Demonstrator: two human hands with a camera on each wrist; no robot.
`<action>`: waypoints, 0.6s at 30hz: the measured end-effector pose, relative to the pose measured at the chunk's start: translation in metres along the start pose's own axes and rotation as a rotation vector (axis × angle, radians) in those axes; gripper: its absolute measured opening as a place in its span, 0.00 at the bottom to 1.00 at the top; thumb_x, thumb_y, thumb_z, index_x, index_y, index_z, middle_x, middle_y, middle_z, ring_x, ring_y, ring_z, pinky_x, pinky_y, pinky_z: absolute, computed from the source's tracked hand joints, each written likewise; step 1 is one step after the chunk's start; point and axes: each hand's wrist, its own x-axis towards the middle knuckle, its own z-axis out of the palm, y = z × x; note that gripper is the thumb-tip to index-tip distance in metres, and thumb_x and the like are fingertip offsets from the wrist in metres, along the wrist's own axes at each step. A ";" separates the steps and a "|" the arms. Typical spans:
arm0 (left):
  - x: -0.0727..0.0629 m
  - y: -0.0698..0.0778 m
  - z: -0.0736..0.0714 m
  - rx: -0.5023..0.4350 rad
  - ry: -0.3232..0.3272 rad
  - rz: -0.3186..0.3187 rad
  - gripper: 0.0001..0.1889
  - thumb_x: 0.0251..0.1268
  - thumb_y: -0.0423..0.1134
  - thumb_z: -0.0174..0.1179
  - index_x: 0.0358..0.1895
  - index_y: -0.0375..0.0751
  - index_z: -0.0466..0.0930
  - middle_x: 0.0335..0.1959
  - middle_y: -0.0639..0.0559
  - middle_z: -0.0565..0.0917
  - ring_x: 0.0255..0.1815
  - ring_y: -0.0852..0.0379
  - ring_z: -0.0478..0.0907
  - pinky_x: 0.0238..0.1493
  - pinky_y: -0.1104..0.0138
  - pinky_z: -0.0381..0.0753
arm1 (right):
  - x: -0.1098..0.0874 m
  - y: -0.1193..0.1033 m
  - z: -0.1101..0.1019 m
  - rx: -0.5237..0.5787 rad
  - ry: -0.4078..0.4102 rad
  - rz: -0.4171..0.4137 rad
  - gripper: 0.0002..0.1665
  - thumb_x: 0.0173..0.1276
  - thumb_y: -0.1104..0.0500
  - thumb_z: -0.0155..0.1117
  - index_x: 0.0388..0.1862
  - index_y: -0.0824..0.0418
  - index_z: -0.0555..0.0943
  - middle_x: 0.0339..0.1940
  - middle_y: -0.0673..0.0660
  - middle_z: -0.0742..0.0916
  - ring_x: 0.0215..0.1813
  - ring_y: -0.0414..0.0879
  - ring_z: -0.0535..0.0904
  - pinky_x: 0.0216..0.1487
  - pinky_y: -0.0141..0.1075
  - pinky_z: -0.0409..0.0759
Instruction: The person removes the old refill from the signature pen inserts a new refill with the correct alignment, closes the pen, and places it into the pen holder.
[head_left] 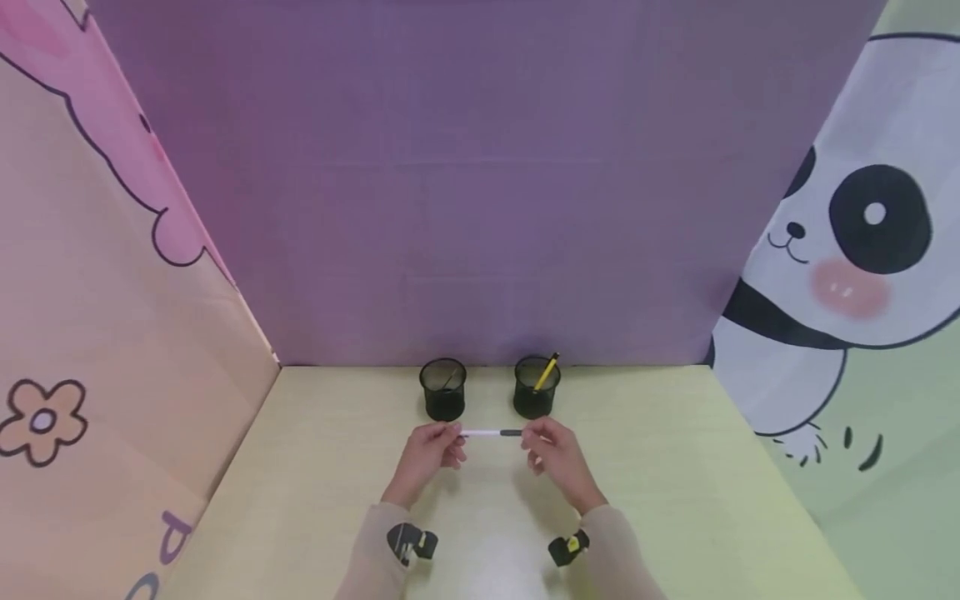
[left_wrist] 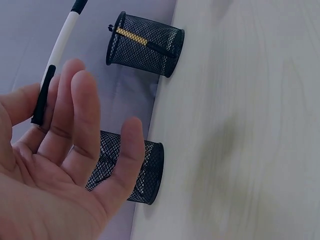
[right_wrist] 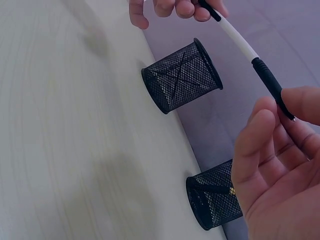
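A white pen (head_left: 483, 432) with a black grip and a black clip end is held level between both hands above the table. My left hand (head_left: 431, 451) pinches the clip end between thumb and fingers. At the other end, my right hand (head_left: 558, 452) pinches the black grip near the tip, which shows in the right wrist view. Just beyond the hands stand two black mesh pen cups. The left cup (head_left: 444, 400) has a thin dark item inside; in the right cup (head_left: 533, 403) leans a yellow-and-black pen (head_left: 547, 372).
The pale wooden table (head_left: 300, 500) runs back to a purple backdrop (head_left: 480, 183). Printed side panels rise on both sides, one with a flower (head_left: 43, 421), the other with a panda (head_left: 847, 233). Both cups stand close to the backdrop.
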 end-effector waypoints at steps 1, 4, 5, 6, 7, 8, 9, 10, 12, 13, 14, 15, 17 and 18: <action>0.000 0.000 0.000 -0.007 0.004 -0.001 0.19 0.79 0.43 0.56 0.45 0.25 0.82 0.30 0.41 0.87 0.28 0.57 0.84 0.35 0.65 0.87 | 0.000 0.000 0.000 0.004 -0.001 -0.004 0.13 0.74 0.62 0.63 0.50 0.71 0.78 0.34 0.56 0.83 0.26 0.43 0.78 0.26 0.32 0.79; -0.002 0.000 0.000 -0.021 0.003 -0.005 0.19 0.78 0.43 0.56 0.44 0.24 0.82 0.27 0.46 0.85 0.25 0.61 0.82 0.31 0.68 0.85 | -0.002 0.001 0.001 0.015 0.008 0.001 0.10 0.73 0.65 0.63 0.49 0.70 0.79 0.33 0.56 0.83 0.25 0.43 0.78 0.26 0.32 0.79; -0.002 0.000 0.001 -0.023 0.001 -0.006 0.19 0.78 0.43 0.56 0.44 0.24 0.82 0.26 0.49 0.84 0.25 0.61 0.81 0.31 0.68 0.84 | -0.002 0.001 0.001 0.016 0.013 0.006 0.09 0.73 0.65 0.63 0.49 0.69 0.79 0.33 0.55 0.83 0.25 0.43 0.78 0.26 0.33 0.79; -0.003 0.000 0.001 -0.022 -0.003 -0.005 0.19 0.78 0.43 0.56 0.43 0.25 0.83 0.26 0.50 0.84 0.25 0.61 0.81 0.30 0.69 0.84 | -0.003 0.001 0.001 0.017 0.018 0.011 0.09 0.72 0.66 0.63 0.48 0.68 0.79 0.33 0.55 0.83 0.25 0.43 0.78 0.26 0.33 0.79; -0.003 0.000 0.001 -0.022 -0.007 -0.004 0.19 0.78 0.43 0.56 0.43 0.25 0.83 0.25 0.52 0.83 0.25 0.61 0.81 0.30 0.69 0.84 | -0.003 0.002 0.001 0.018 0.023 0.017 0.08 0.72 0.66 0.63 0.48 0.68 0.79 0.33 0.55 0.83 0.26 0.43 0.78 0.27 0.33 0.79; -0.004 0.000 0.002 -0.020 -0.010 0.001 0.19 0.78 0.43 0.56 0.43 0.26 0.83 0.25 0.52 0.83 0.25 0.61 0.81 0.30 0.69 0.84 | -0.003 0.002 0.001 0.019 0.025 0.019 0.09 0.73 0.66 0.62 0.49 0.68 0.79 0.33 0.55 0.83 0.26 0.43 0.78 0.27 0.33 0.80; -0.004 0.001 0.002 -0.018 -0.010 0.008 0.18 0.78 0.43 0.56 0.43 0.27 0.83 0.25 0.53 0.83 0.25 0.61 0.81 0.30 0.69 0.84 | -0.003 0.002 0.001 0.023 0.026 0.020 0.10 0.73 0.66 0.62 0.50 0.69 0.78 0.34 0.56 0.84 0.26 0.44 0.79 0.27 0.33 0.80; -0.004 0.001 0.002 -0.019 -0.009 0.013 0.18 0.78 0.43 0.56 0.43 0.28 0.84 0.26 0.53 0.83 0.25 0.61 0.81 0.30 0.69 0.84 | -0.003 0.002 0.001 0.025 0.026 0.018 0.11 0.74 0.64 0.62 0.52 0.69 0.78 0.34 0.57 0.84 0.27 0.44 0.79 0.28 0.34 0.80; -0.005 0.002 0.001 -0.019 -0.008 0.026 0.17 0.78 0.43 0.56 0.42 0.29 0.84 0.26 0.54 0.83 0.25 0.61 0.81 0.30 0.69 0.84 | -0.002 0.001 0.001 0.020 0.021 0.024 0.15 0.76 0.59 0.61 0.54 0.68 0.77 0.35 0.57 0.85 0.28 0.44 0.80 0.28 0.34 0.81; -0.005 0.003 0.000 -0.020 -0.005 0.029 0.17 0.78 0.43 0.56 0.42 0.29 0.84 0.26 0.54 0.83 0.25 0.61 0.81 0.30 0.69 0.84 | -0.001 0.001 0.002 0.010 0.015 0.032 0.17 0.77 0.55 0.61 0.54 0.68 0.77 0.35 0.57 0.85 0.28 0.45 0.80 0.28 0.34 0.81; -0.005 0.003 0.000 -0.018 -0.003 0.029 0.17 0.79 0.43 0.56 0.42 0.29 0.84 0.26 0.54 0.83 0.25 0.61 0.81 0.30 0.69 0.84 | -0.001 0.001 0.002 -0.002 0.007 0.044 0.20 0.78 0.52 0.59 0.54 0.68 0.77 0.34 0.57 0.85 0.27 0.44 0.79 0.28 0.34 0.81; -0.005 0.003 -0.001 -0.019 -0.001 0.027 0.17 0.79 0.43 0.56 0.42 0.30 0.84 0.26 0.54 0.83 0.25 0.61 0.81 0.30 0.69 0.84 | 0.000 0.002 0.003 -0.020 -0.006 0.058 0.23 0.79 0.48 0.57 0.53 0.68 0.77 0.32 0.56 0.85 0.27 0.44 0.79 0.28 0.34 0.80; -0.004 0.003 -0.003 -0.014 0.001 0.022 0.16 0.79 0.42 0.56 0.41 0.29 0.84 0.26 0.54 0.83 0.26 0.60 0.82 0.31 0.67 0.85 | 0.001 0.002 0.004 -0.070 -0.030 0.089 0.28 0.81 0.42 0.53 0.47 0.68 0.78 0.27 0.54 0.83 0.25 0.44 0.77 0.29 0.34 0.79; -0.004 0.004 -0.004 -0.009 0.002 0.018 0.16 0.79 0.41 0.55 0.41 0.29 0.84 0.26 0.54 0.83 0.26 0.59 0.82 0.32 0.66 0.85 | 0.002 0.002 0.005 -0.092 -0.043 0.101 0.30 0.81 0.40 0.51 0.43 0.68 0.79 0.24 0.52 0.82 0.24 0.43 0.75 0.28 0.34 0.77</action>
